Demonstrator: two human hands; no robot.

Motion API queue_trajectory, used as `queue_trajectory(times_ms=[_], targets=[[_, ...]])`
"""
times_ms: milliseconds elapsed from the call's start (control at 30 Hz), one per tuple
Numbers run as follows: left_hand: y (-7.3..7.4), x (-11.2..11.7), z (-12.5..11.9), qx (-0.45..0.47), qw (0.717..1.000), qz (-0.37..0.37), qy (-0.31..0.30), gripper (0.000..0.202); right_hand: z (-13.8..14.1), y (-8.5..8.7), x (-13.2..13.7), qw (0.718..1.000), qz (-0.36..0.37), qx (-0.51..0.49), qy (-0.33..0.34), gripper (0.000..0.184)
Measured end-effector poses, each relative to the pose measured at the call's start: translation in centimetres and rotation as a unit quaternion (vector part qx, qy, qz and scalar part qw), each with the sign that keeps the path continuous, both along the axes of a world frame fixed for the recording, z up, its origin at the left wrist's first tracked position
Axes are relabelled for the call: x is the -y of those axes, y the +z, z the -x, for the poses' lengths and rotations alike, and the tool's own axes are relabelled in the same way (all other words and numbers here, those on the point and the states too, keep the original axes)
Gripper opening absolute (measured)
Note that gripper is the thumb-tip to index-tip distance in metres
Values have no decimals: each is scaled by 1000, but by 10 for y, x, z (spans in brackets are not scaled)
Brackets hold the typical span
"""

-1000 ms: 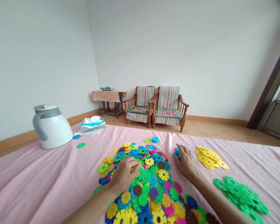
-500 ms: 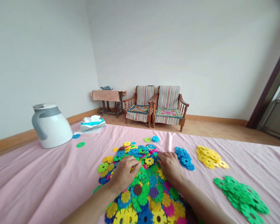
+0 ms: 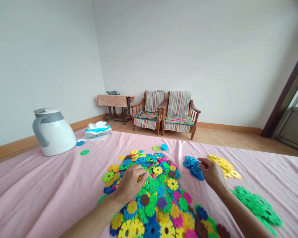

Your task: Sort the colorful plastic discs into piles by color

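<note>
Brightly coloured notched plastic discs lie in a large mixed heap in front of me. My left hand rests over the heap's left side, fingers curled towards the thumb. A bit of yellow shows inside its curl, but whether that is a held disc or part of the heap I cannot tell. On the right, my right hand hovers at the edge of a pile of blue discs, thumb and fingers bent close together. Anything between those fingertips is hidden.
Yellow discs and green discs form piles at the right. Loose discs include a lime one, a blue one and a green one. A white jug and tissue pack stand left on the pink cloth.
My right hand has moved right, from the mixed heap to the blue pile, uncovering the heap's right side. My left hand has stayed almost in place.
</note>
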State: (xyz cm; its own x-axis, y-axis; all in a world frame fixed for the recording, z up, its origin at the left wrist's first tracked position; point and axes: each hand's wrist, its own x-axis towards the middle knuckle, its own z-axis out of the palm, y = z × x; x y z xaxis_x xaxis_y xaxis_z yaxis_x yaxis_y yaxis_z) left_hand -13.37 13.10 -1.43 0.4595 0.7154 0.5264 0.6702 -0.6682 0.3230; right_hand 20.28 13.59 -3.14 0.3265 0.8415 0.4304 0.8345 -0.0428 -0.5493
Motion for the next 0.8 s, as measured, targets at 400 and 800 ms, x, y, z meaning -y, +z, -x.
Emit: queue_trajectory(times_ms=[400,800], targets=[[0,0,0,6,1000,5,0,32,65,3,17,979,25,54,196,26],[-1,-1,1,-1,1000,12,1,32,85,15,34,963,36,72,258,25]])
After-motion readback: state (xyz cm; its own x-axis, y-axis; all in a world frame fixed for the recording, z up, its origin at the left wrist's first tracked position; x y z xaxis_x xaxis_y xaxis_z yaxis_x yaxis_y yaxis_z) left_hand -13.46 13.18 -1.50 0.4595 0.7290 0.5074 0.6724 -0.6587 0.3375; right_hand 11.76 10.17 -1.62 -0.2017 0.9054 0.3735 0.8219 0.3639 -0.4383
